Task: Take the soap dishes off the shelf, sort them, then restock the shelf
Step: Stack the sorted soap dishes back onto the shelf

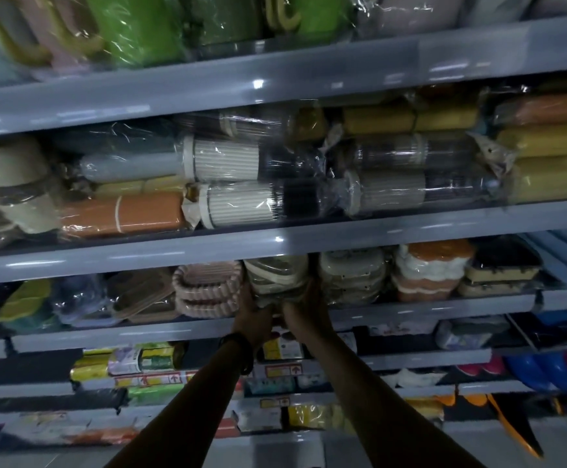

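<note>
Dim light and glossy wrap blurred the stack of soap dishes at the shelf edge, its top hidden behind the upper shelf. The left hand and right hand held its sides, fingers clamped on it. Pink dishes pressed close on its left, and a beige stack stood just to its right.

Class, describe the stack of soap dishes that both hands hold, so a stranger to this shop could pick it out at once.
Find the third grey shelf from the top. Near its middle, the left hand and right hand hold a plastic-wrapped olive-beige stack. To its left sit pink ribbed dishes, to its right a paler cream stack.
</note>
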### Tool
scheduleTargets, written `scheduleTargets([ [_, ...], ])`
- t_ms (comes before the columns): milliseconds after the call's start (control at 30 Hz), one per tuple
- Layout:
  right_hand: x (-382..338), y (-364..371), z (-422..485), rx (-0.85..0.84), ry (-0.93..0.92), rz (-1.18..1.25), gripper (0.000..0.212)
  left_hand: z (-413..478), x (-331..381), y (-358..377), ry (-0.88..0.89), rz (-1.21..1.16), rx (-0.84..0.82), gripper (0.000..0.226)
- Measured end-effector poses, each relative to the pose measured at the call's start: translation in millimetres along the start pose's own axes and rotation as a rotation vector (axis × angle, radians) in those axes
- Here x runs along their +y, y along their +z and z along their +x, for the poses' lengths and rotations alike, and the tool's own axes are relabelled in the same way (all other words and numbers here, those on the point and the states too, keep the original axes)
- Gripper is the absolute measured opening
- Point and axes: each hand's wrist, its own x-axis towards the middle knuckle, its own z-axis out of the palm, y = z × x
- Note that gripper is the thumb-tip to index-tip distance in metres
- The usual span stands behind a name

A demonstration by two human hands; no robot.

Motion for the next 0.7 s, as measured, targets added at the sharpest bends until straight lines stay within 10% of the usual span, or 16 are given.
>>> scheduleTargets([
  [700,13,19,0,0.018,0.214,0.13,0.098,-12,21,-8,0.002,0.03,-0.093,0.069],
])
